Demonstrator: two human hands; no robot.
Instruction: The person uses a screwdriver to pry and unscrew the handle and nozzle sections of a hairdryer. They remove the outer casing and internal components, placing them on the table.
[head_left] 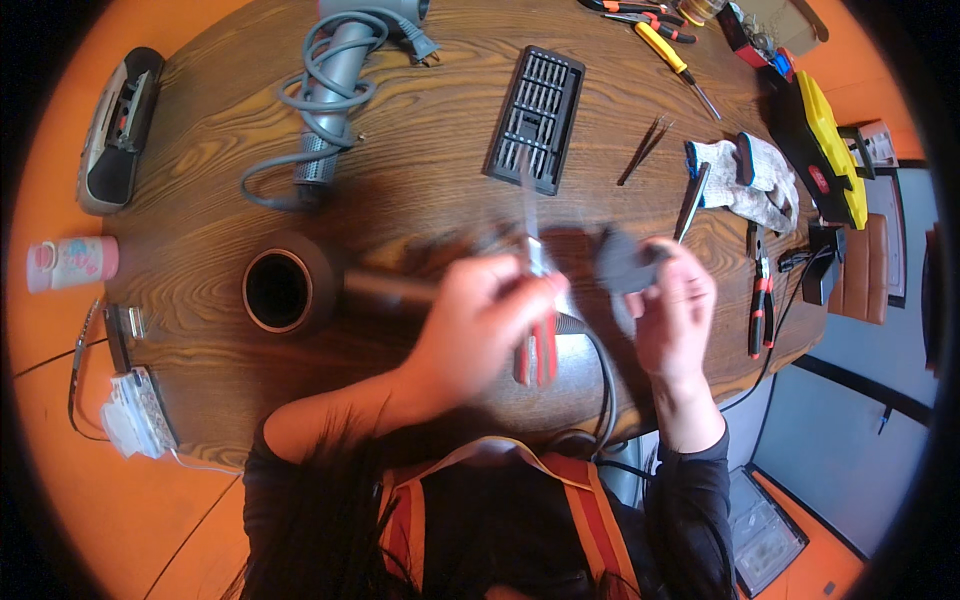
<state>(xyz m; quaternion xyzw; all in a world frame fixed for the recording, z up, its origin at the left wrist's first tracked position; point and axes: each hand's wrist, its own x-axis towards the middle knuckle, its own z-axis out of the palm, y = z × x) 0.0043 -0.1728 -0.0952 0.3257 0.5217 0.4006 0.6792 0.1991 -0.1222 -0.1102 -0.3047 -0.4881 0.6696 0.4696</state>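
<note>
Even, bright light, soft shadows; hands [480, 320] motion-blurred, and the fisheye rim bends and darkens.

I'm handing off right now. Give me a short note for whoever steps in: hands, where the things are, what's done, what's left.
Left hand: gripping a red-handled tool, tip pointing up; motion-blurred.
Right hand: pinching a small dark grey part.
Both are raised over the wooden table, tool and part close but apart.
Bit set tray lies ahead, red-handled pliers to the right, dark hair dryer to the left.
Done: part is in hand. Left: cannot tell from this view.
</note>
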